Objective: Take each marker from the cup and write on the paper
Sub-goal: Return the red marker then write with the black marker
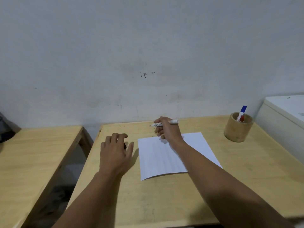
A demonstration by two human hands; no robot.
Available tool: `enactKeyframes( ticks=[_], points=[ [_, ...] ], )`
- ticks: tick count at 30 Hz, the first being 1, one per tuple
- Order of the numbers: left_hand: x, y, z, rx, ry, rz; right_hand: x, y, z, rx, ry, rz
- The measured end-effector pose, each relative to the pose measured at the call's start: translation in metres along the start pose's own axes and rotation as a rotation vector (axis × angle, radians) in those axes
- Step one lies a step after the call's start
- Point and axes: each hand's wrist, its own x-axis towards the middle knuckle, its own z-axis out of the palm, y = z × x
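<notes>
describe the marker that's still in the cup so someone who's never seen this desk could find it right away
Start at the wooden desk against the wall and look to its far right corner, where a round wooden cup stands. One marker leans inside it, poking above the rim. Its blue cap sets it apart from the uncapped marker in the right hand.

Dark print on the marker (165,123) barrel and a small mark at the paper (164,155) corner are both too small to read
</notes>
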Motion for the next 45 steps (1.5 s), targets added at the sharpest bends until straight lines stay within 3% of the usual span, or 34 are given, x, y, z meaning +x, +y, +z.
enactKeyframes(
  ticks=[3, 8, 11, 37, 41, 45],
  points=[
    [-0.019, 0.019, 0.000, -0.041, -0.081, -0.027, -0.002, 0.013, 0.022, -0.105, -0.081, -0.050],
    [-0.029, 0.011, 0.002, 0.048, -0.364, -0.168, -0.003, 0.045, 0.034, -0.315, -0.023, -0.100],
    [-0.028, 0.005, 0.005, 0.060, -0.438, -0.229, -0.004, 0.056, 0.033, -0.346, -0.010, -0.082],
    [-0.027, 0.003, 0.008, 0.113, -0.483, -0.261, 0.010, 0.072, 0.033, -0.454, -0.049, -0.119],
    [-0.028, 0.005, 0.004, 0.075, -0.484, -0.254, 0.011, 0.064, 0.034, -0.243, -0.029, -0.069],
    [-0.029, -0.001, 0.005, -0.147, -0.286, -0.266, 0.011, 0.044, 0.035, -0.071, -0.067, -0.052]
  ],
)
